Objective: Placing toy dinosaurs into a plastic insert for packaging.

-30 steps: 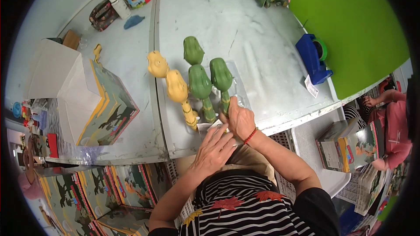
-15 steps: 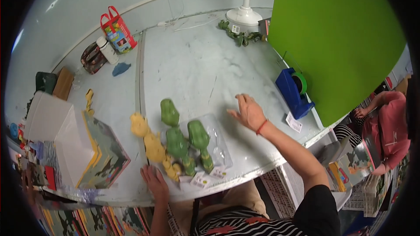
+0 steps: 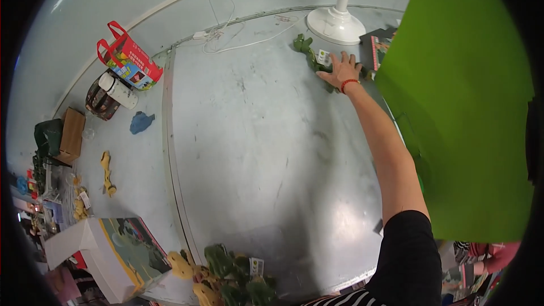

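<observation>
My right hand [image 3: 342, 72] reaches to the far back right of the table, fingers spread over a dark green jointed toy [image 3: 306, 48] with a white tag [image 3: 323, 57]; whether they touch it I cannot tell. At the bottom edge lie several green toys [image 3: 218, 258] and a yellow toy [image 3: 180, 264], partly cut off by the frame. A white tag [image 3: 256, 266] shows beside the green ones. Between yellow and green is a small blurred skin-toned patch, perhaps fingers of my left hand [image 3: 199, 273]; the rest of that hand is out of frame.
Behind the right hand stand a white pole base [image 3: 337, 25] and a dark box [image 3: 377, 45]. A green panel [image 3: 459, 107] borders the right side. On the left are a red bag [image 3: 133, 59], a white bottle [image 3: 118, 90], a blue cloth-like piece [image 3: 141, 123], another yellow toy [image 3: 107, 173] and an open printed box [image 3: 127, 255].
My right arm has stretched forward from mid-table to the green toy at the back. The view has shifted forward, so the near toys sit lower and my left hand has mostly left the picture.
</observation>
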Motion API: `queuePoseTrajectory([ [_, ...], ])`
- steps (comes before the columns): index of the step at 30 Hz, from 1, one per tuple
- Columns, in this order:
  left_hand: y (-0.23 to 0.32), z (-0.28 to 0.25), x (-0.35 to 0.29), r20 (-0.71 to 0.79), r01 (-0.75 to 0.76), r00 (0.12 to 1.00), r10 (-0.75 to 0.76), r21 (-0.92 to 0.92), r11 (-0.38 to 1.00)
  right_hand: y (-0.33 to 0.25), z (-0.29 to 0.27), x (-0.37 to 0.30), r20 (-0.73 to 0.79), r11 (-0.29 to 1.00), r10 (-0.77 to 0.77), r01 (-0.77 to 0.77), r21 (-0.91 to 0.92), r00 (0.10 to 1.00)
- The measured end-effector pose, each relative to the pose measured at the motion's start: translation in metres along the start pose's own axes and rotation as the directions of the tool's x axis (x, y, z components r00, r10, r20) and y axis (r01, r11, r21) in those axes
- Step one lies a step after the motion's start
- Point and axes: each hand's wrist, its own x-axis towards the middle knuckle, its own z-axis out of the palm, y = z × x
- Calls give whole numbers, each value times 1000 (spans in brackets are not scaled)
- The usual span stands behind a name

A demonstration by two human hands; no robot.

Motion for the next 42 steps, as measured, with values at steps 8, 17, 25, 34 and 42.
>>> queuePoseTrajectory([
  [8, 16, 17, 73, 25, -33, 999, 30, 111, 993, 22, 54, 64, 168, 997, -36, 24, 76, 985],
  [17, 70, 23, 122, 30, -131, 991, 129, 49, 990, -82, 57, -99, 106, 975, -172, 153, 163, 979],
  [25, 37, -37, 5, 188, 22, 981, -54, 169, 985, -84, 46, -215, -84, 823, -387, 385, 418, 918],
  [34, 32, -54, -36, 137, 200, 976, -171, -234, 951, -12, 26, -232, 379, 689, -640, 717, -102, 669],
  [42, -24, -11, -86, 165, 114, 981, -102, -64, 991, -18, 28, -232, 87, 794, -594, 600, -101, 800],
])
